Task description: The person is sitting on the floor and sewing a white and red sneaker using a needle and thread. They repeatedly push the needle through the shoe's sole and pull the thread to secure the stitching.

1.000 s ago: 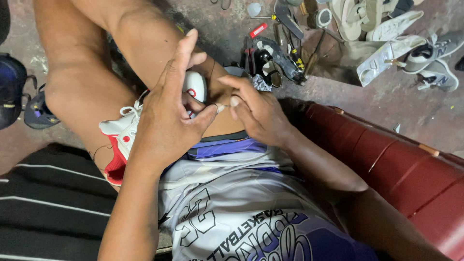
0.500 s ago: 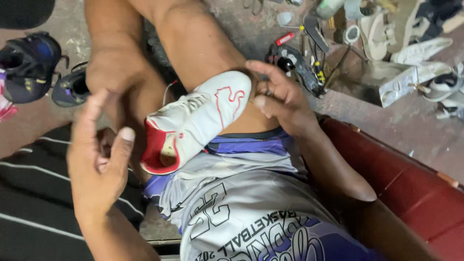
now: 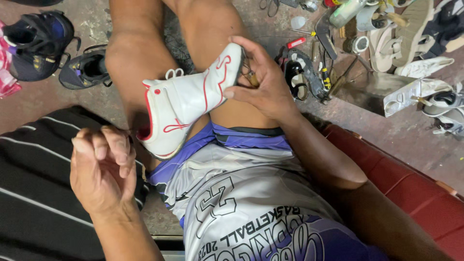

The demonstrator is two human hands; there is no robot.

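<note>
Resting across the bare right thigh: white leather high-top sneaker with red trim and red lining (image 3: 186, 104), toe end raised toward the knee, open collar pointing down toward the lap. Right hand (image 3: 263, 87) closed on the toe end of that sneaker, thumb pressed along its side, fingers wrapped over the front; small dark tool or object partly seen under the fingers, kind not determinable. Left hand (image 3: 104, 166) held apart from the sneaker, just beside its collar, raised above the lap; fingers curled inward with tips pinched toward the thumb. Whether anything thin was gripped between them could not be told. Noted purple and grey sports shorts (image 3: 241, 193) under the sneaker's heel end. Seated on red padded bench (image 3: 415, 188), running diagonally at the right. Black cloth with thin white stripes (image 3: 34, 183) lying below the left hand. On the concrete floor (image 3: 58, 104), upper left: dark blue and black sneakers (image 3: 41, 46), well apart from both hands. Upper right: clutter of hand tools, among them a screwdriver with red handle (image 3: 296, 43), near the right hand, plus pale sandals and grey shoes (image 3: 411, 43) farther off beside a low metal surface (image 3: 372, 87).
</note>
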